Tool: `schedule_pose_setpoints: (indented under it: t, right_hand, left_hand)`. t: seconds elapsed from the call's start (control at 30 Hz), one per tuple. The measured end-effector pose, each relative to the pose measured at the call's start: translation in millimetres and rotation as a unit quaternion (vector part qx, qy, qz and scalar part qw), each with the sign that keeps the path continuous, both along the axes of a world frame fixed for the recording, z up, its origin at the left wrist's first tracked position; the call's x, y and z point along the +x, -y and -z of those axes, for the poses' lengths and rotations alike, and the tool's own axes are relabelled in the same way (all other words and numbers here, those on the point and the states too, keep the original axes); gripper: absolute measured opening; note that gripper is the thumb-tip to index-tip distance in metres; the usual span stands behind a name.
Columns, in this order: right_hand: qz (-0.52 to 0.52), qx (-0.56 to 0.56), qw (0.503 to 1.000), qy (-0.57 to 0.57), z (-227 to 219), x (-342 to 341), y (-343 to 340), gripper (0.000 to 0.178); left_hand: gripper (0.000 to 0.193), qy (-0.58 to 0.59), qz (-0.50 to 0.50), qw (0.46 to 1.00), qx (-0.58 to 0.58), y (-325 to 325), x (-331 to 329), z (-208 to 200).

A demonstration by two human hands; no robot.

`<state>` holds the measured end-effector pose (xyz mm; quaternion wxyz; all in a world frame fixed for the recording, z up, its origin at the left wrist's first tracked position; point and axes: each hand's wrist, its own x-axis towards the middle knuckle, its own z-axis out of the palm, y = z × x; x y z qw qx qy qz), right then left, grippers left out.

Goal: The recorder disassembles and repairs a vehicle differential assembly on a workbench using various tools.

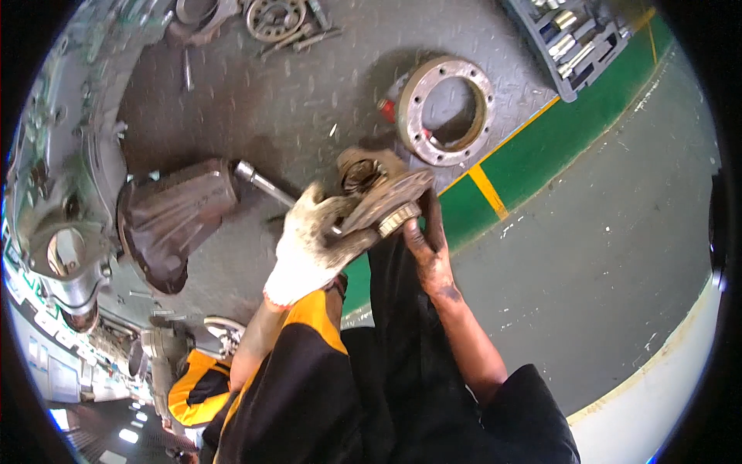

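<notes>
The left hand (305,243), in a soiled white glove, and the bare, blackened right hand (430,251) are clamped together on one dark metal part (396,193). The part is tilted between them, in the middle of the scene, over the edge of the floor plate (309,100). The glove grips its left side; the right hand grips its right side, the thumb just beside a bearing (399,220) that faces near. A toothed piece (363,174) shows just beyond the part; whether the two are joined I cannot tell.

Just left of the glove, a steel bar (267,184) runs from near the fingers to the brown housing (176,216), which lies on the plate. Far right of the part, a ring (410,112) with holes around its face stands tilted, with a red thing (386,109) just left of it. Farther right, a tool case (572,77) holding sockets lies across the plate's edge. At the far left are a holed disc (276,19) and a short rod (188,69), and at the left edge a grey casting (93,271). A green strip (510,182) with yellow lines borders the plate on the right.
</notes>
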<state>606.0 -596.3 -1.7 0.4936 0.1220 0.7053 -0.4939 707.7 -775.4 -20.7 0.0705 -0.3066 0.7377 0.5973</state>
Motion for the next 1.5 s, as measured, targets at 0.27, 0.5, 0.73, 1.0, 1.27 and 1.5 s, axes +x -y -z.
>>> schedule_pose_setpoints:
  t: [0.27, 0.5, 0.73, 1.0, 1.27, 1.5]
  right_hand:
    - [0.068, 0.053, 0.99, 0.109, -2, 10, -2, 0.06]
    - [-0.171, 0.08, 0.978, -0.087, -8, -3, 47, 0.066]
    - [-0.13, -0.001, 0.98, -0.15, 17, -1, 39, 0.044]
    - [-0.318, -0.009, 0.907, -0.276, 4, 0, 42, 0.038]
    - [-0.316, -0.081, 0.913, -0.243, 12, -4, -5, 0.063]
    - [-0.152, -0.086, 0.981, -0.08, 18, 6, -25, 0.093]
  left_hand:
    - [0.036, -0.075, -0.018, 0.994, -0.083, -16, 10, 11]
    - [0.053, -0.091, 0.024, 0.994, -0.053, 2, 15, -1]
    - [0.036, 0.086, -0.353, 0.916, 0.173, -5, 13, 19]
    - [0.064, 0.053, -0.28, 0.89, 0.356, -11, 11, 28]
    - [0.082, 0.02, -0.247, 0.9, 0.36, -28, 20, 29]
    - [0.075, 0.064, -0.249, 0.913, 0.316, -43, 22, 26]
